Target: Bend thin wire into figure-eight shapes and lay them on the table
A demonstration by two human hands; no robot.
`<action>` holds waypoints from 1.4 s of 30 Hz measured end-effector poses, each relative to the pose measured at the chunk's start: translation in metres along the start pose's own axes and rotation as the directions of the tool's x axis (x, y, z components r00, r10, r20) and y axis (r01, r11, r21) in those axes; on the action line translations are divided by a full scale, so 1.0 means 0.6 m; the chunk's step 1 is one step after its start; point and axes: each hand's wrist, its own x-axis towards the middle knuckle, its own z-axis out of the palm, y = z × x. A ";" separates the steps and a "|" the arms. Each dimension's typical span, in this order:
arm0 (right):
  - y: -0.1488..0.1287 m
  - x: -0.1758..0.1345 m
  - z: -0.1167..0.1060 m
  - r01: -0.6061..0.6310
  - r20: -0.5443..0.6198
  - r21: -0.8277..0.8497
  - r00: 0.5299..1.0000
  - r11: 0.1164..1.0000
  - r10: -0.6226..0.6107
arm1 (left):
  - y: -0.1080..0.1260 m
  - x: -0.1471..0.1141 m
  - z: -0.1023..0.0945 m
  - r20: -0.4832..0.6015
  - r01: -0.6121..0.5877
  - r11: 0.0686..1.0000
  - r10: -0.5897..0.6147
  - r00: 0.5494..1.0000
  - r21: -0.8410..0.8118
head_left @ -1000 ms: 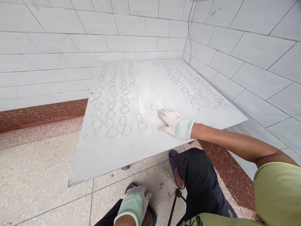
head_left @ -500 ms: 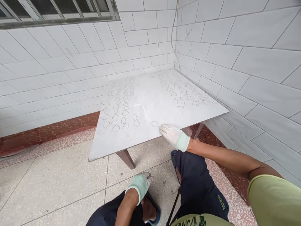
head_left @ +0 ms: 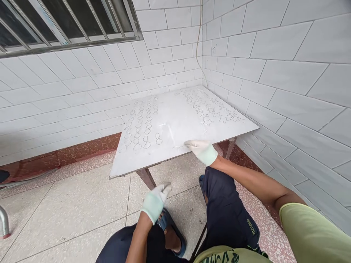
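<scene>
On the left of the white surface (head_left: 128, 163) are rows of thin eight shapes (head_left: 158, 138). My left hand (head_left: 155, 200) hangs in front, curled; I can't tell if it's holding anything. My right hand (head_left: 201, 150) pinches a thin loop (head_left: 179, 147) near the front edge. Stars (head_left: 207, 119) lie farther right.

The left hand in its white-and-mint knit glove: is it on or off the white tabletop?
Off: the left hand shows below the near edge of the white tabletop, against the pale speckled floor.
</scene>
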 end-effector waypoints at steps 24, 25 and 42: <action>-0.179 0.097 0.121 -0.369 0.281 0.518 0.926 0.772 0.254 | 0.057 0.002 -0.163 -0.773 0.020 0.985 0.123 0.622 0.173; -0.176 0.099 0.126 -0.372 0.283 0.520 0.924 0.769 0.255 | 0.053 0.003 -0.160 -0.774 0.030 0.974 0.159 0.614 0.223; -0.126 0.079 0.145 0.021 0.347 0.100 0.936 0.995 -0.055 | 0.013 0.034 -0.125 -0.547 -0.055 0.882 0.338 0.766 0.468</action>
